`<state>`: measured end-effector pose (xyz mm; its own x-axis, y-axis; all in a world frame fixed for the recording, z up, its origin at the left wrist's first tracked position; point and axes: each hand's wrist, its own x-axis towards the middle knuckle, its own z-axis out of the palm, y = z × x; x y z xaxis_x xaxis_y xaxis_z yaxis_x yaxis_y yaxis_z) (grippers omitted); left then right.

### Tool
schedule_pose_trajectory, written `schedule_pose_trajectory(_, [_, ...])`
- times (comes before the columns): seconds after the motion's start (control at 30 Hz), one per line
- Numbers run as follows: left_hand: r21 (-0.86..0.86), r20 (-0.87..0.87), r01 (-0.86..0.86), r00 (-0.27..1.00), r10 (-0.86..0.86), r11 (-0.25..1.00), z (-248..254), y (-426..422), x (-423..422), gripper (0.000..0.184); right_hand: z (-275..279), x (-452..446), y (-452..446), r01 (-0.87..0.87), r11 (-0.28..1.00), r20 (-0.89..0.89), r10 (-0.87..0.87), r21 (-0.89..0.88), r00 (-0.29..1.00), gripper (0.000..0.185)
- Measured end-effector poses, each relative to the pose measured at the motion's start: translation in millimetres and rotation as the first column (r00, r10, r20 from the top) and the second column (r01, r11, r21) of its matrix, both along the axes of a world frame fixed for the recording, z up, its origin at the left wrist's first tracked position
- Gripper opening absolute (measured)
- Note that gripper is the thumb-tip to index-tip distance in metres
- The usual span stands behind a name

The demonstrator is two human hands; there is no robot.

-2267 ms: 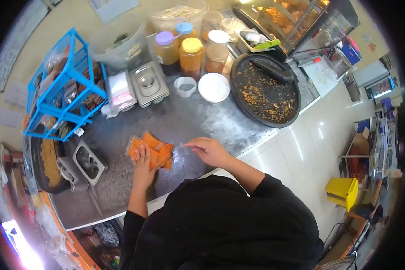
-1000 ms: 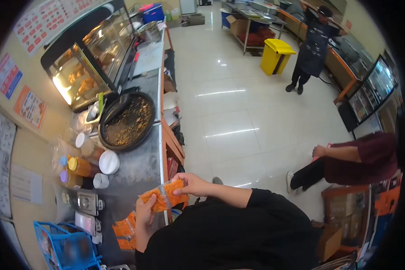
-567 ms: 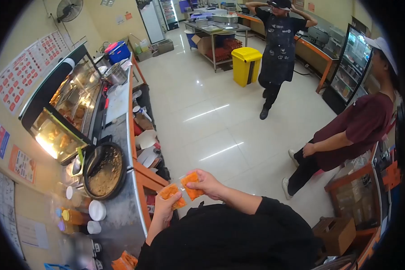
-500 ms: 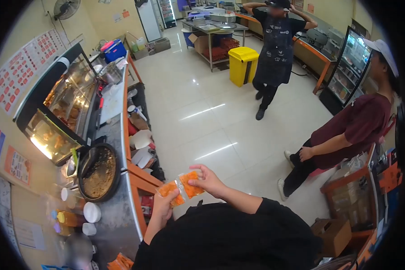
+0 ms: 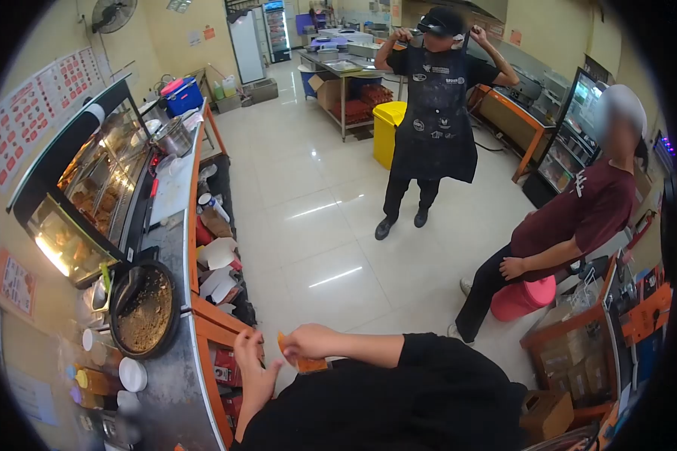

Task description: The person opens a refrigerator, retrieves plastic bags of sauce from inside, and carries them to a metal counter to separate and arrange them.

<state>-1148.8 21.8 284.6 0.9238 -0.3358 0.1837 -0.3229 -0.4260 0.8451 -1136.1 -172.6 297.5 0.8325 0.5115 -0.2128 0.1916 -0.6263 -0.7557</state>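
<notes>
My right hand (image 5: 308,342) is closed around small clear sachets with orange contents (image 5: 312,365). One sachet edge stands up by the fingertips and another part hangs below the hand. Just left of it, my left hand (image 5: 254,370) is raised with its fingers apart and nothing in it. Both hands are in front of my body, beside the orange-edged counter (image 5: 169,376). What exactly fills the sachets is too small to make out.
On the counter are a black pan of brown crumbs (image 5: 144,310), a white tub (image 5: 133,373) and a lit food display case (image 5: 90,188). A person in a dark apron (image 5: 438,113) stands ahead. Another in maroon (image 5: 579,203) is at right, near a pink bin (image 5: 524,298).
My left hand has let go of the sachets and opened; my right hand has moved left and holds them. The aproned person has come closer. My view has shifted slightly right.
</notes>
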Motion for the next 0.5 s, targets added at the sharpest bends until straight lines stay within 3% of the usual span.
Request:
schedule_pose_trajectory(0.03, [0.180,0.228,0.087,0.965,-0.128,0.980,11,8,-9,0.066,6,4,9,-0.131,0.991,-0.071,0.132,0.018,0.989,0.018])
schedule_pose_trajectory(0.07, [0.296,0.066,0.113,0.988,-0.138,0.949,23,14,-17,0.061,8,5,20,-0.260,0.964,-0.140,0.264,0.044,0.954,0.018])
schedule_pose_trajectory(0.17, [0.137,-0.282,0.185,0.949,-0.141,0.973,20,48,-28,0.051,5,9,52,-0.462,0.868,0.145,0.441,0.184,0.886,0.020])
schedule_pose_trajectory(0.3, [0.090,-0.506,0.121,0.860,-0.060,0.989,32,100,-70,0.020,-5,-3,94,-0.569,0.761,-0.063,0.614,0.311,0.787,0.022])
schedule_pose_trajectory(0.33, [0.070,-0.609,0.099,0.792,-0.036,0.993,37,111,-82,0.019,0,-13,107,-0.607,0.754,-0.077,0.640,0.250,0.764,0.021])
schedule_pose_trajectory(0.43, [-0.261,-0.566,-0.035,0.815,-0.124,0.965,22,147,-114,0.022,-2,-37,151,-0.658,0.686,0.041,0.682,0.310,0.730,0.022])
schedule_pose_trajectory(0.47, [-0.302,-0.594,-0.137,0.801,-0.074,0.943,20,161,-127,0.025,-2,-44,166,-0.657,0.662,0.124,0.664,0.359,0.737,0.020])
schedule_pose_trajectory(0.5, [-0.192,-0.488,-0.104,0.873,-0.003,0.976,26,176,-129,0.024,7,-54,177,-0.597,0.612,0.135,0.631,0.519,0.764,0.020])
